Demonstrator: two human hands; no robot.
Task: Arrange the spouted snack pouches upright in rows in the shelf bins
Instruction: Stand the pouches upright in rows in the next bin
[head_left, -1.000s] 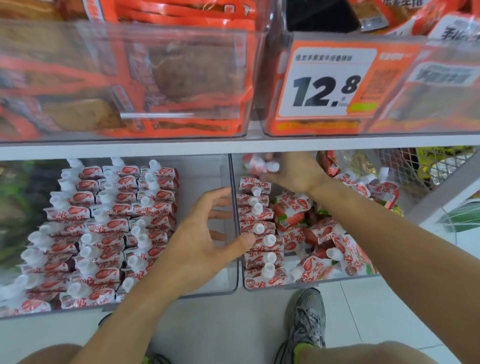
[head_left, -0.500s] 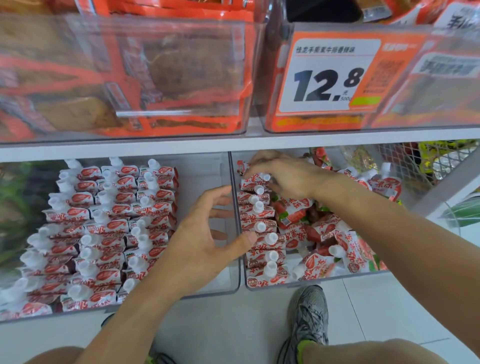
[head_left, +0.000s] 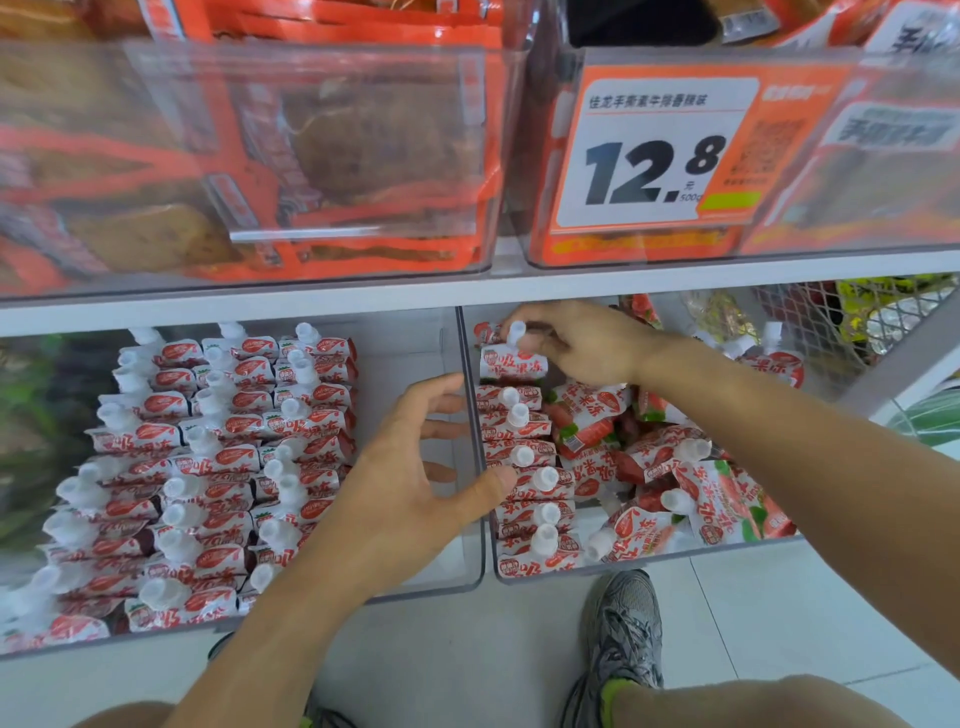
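Two clear shelf bins sit side by side. The left bin (head_left: 415, 592) holds three upright rows of red-and-white spouted pouches (head_left: 223, 457), and its right part is bare. In the right bin (head_left: 675, 556), one upright row of pouches (head_left: 524, 457) runs along the left wall beside a loose heap of pouches (head_left: 675, 467). My right hand (head_left: 582, 343) pinches a pouch (head_left: 506, 364) at the back end of that row, spout up. My left hand (head_left: 410, 483) straddles the walls between the bins. Its fingers are spread in the left bin and its thumb touches the row.
The shelf above carries clear bins of orange snack packs (head_left: 311, 156) and a price tag (head_left: 654, 150) reading 12.8. A wire mesh panel (head_left: 831, 322) closes the right side. My shoe (head_left: 623, 644) stands on the tiled floor below.
My right hand brought a pouch from the back of the right bin down onto the far end of the upright row. My left hand stayed in place.
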